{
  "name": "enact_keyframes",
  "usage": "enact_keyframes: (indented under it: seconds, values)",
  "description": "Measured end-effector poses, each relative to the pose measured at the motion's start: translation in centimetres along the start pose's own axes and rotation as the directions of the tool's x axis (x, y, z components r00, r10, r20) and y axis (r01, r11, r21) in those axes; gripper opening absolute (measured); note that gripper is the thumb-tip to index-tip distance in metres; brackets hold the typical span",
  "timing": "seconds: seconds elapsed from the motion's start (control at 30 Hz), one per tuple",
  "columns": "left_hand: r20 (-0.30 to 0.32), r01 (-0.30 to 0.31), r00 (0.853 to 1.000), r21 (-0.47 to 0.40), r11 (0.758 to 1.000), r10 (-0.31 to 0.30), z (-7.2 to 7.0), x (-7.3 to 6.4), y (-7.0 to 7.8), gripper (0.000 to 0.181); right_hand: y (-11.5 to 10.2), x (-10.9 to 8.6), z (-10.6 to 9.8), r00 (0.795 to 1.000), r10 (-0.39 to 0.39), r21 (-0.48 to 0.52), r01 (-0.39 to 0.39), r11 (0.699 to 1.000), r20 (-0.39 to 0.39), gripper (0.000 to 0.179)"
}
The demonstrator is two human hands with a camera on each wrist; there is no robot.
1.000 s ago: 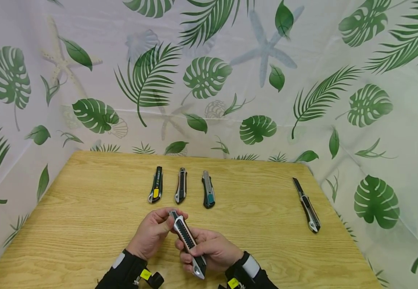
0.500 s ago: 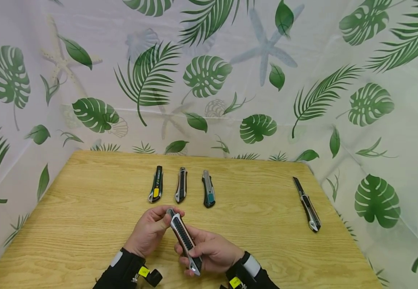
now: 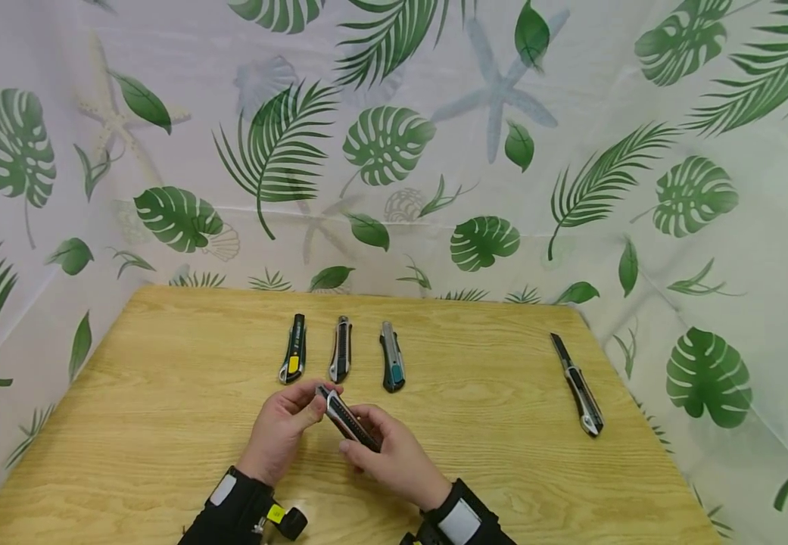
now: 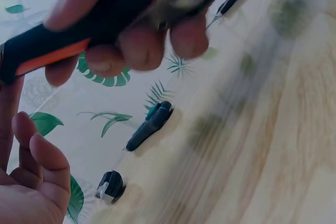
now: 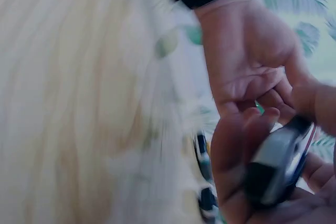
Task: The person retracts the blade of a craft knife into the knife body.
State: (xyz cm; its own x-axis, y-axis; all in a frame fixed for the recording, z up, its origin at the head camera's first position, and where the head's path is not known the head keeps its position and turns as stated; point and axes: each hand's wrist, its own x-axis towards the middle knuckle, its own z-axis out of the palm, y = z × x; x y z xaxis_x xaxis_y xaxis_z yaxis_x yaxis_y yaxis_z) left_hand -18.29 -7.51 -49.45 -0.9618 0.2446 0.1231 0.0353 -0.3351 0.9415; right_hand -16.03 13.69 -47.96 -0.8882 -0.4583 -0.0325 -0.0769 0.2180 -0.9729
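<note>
A snap-off utility knife, black and silver, is held between both hands above the front of the table, slanting down to the right. My left hand pinches its front tip between thumb and fingers. My right hand grips the rear of the handle and hides its end in the head view. The left wrist view shows an orange stripe along the black handle of this utility knife, with fingers wrapped around it. In the right wrist view its silver end is blurred. Whether any blade sticks out cannot be seen.
On the wooden table lie a black-and-yellow utility knife, a black-and-grey one and a grey-and-teal one, in a row. Another knife with its dark blade extended lies at far right. A leaf-print curtain stands behind.
My right hand has turned and moved up along the knife, now covering its rear end. The knife's front tip has shifted slightly up and left. The knives on the table have not moved.
</note>
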Motion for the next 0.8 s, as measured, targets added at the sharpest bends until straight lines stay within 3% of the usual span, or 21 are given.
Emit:
enact_keyframes:
  seconds: [0.07, 0.13, 0.23, 0.37, 0.5, 0.57, 0.7, 0.8]
  values:
    - [-0.033, 0.014, 0.999, 0.023, 1.0, -0.013, 0.3, -0.1, 0.0, 0.035, -0.1, 0.0, -0.3, 0.994, -0.066, -0.198, 0.049, 0.979, -0.083, 0.035]
    - [-0.072, 0.023, 0.997, 0.033, 0.999, -0.02, 0.6, 0.0, -0.1, 0.036, -0.4, 0.1, -1.2, 0.981, -0.12, -0.348, 0.06, 0.936, -0.152, 0.035]
    - [-0.163, 0.027, 0.987, 0.048, 0.999, -0.019, 0.8, 0.1, -0.1, 0.032, -1.0, 0.6, -3.5, 0.95, -0.168, -0.491, 0.018, 0.871, -0.262, 0.037]
    - [-0.259, 0.04, 0.965, 0.058, 0.997, -0.024, 0.9, 0.2, 0.0, 0.04, -1.0, 2.7, -8.1, 0.904, -0.124, -0.54, -0.131, 0.832, -0.41, 0.039]
    - [-0.266, 0.045, 0.963, 0.053, 0.998, -0.03, 0.8, 0.0, 0.1, 0.05, 0.2, 5.2, -12.9, 0.869, -0.038, -0.552, -0.279, 0.786, -0.493, 0.025]
    - [-0.261, 0.045, 0.965, 0.052, 0.998, -0.03, 0.8, 0.0, 0.1, 0.055, 1.2, 6.1, -14.9, 0.858, 0.004, -0.584, -0.354, 0.731, -0.514, 0.021]
    - [-0.259, 0.047, 0.965, 0.043, 0.998, -0.035, 0.9, -0.1, 0.1, 0.058, 3.3, 7.3, -17.4, 0.832, 0.082, -0.636, -0.479, 0.605, -0.549, 0.037]
    - [-0.259, 0.057, 0.965, 0.034, 0.998, -0.047, 1.0, -0.1, -0.1, 0.058, 4.3, 7.5, -18.1, 0.814, 0.132, -0.635, -0.532, 0.56, -0.566, 0.042]
